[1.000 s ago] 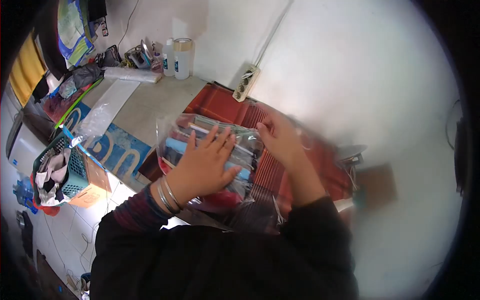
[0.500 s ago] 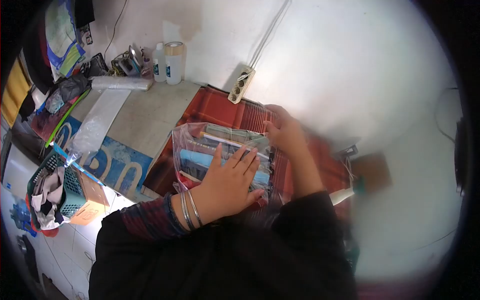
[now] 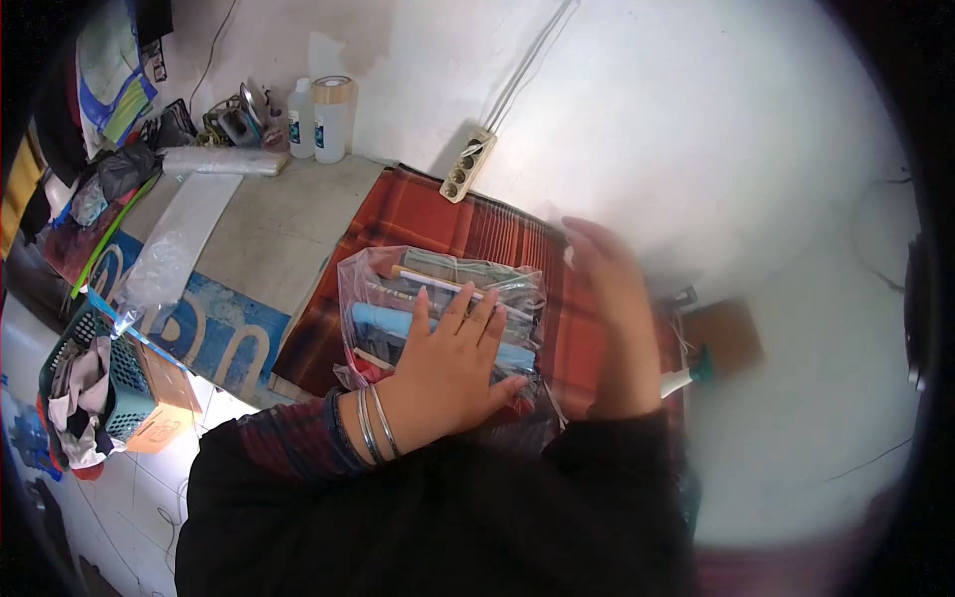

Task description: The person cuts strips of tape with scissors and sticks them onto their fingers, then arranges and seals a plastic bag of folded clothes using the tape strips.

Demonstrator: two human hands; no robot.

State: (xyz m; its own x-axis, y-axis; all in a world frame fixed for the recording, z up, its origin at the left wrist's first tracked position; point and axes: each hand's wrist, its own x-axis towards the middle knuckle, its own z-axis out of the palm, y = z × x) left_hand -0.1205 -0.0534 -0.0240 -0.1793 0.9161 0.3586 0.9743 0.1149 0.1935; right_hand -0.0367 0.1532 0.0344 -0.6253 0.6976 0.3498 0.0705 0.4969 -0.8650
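One clear bag, filled, lying on the red plaid cloth.
I judge the filling done: several folded pieces, a light blue fold among them, lie inside, plastic loose and crinkled around them. Whether the mouth is closed I can't tell, so I can't call the rest finished. Left hand rests flat on top, fingers spread, grasping nothing. Right hand is over the cloth's wall-side edge, apart from the bag, fingers bent and blurred; I can't tell if it pinches anything. Further out: power strip by the wall, long plastic sheet on the grey tabletop.
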